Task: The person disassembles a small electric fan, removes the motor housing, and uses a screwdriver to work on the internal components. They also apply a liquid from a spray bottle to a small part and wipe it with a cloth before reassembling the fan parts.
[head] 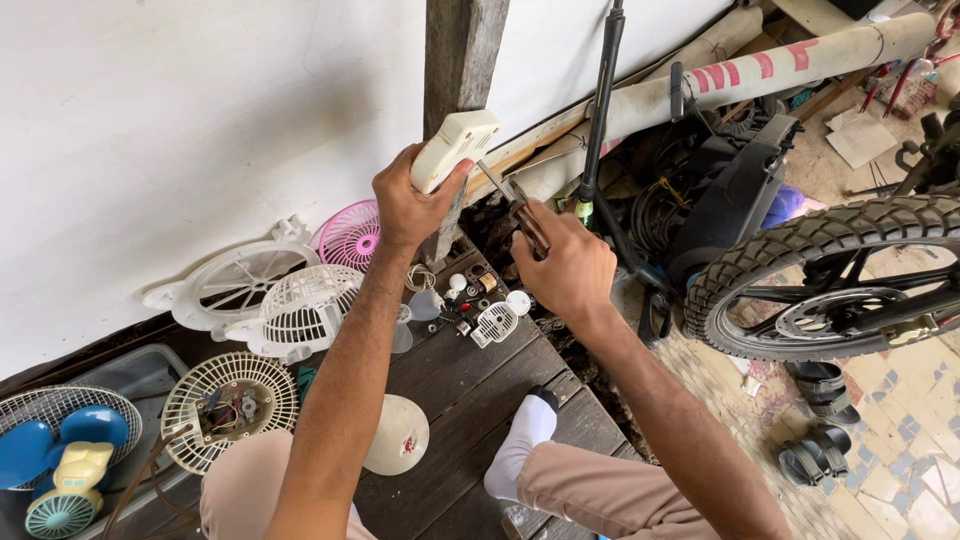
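The left hand (405, 205) grips a cream rectangular plastic casing (455, 148), raised steady so the right hand (568, 265), closed on dark metal pliers (518, 210), can bring their tip to its underside. Beyond the right hand stands a knobbly black motorcycle tyre (820, 270).

White fan grilles (300, 305) and pink grille (352, 235) by the wall — motorbike tyre (800, 245) opposite.
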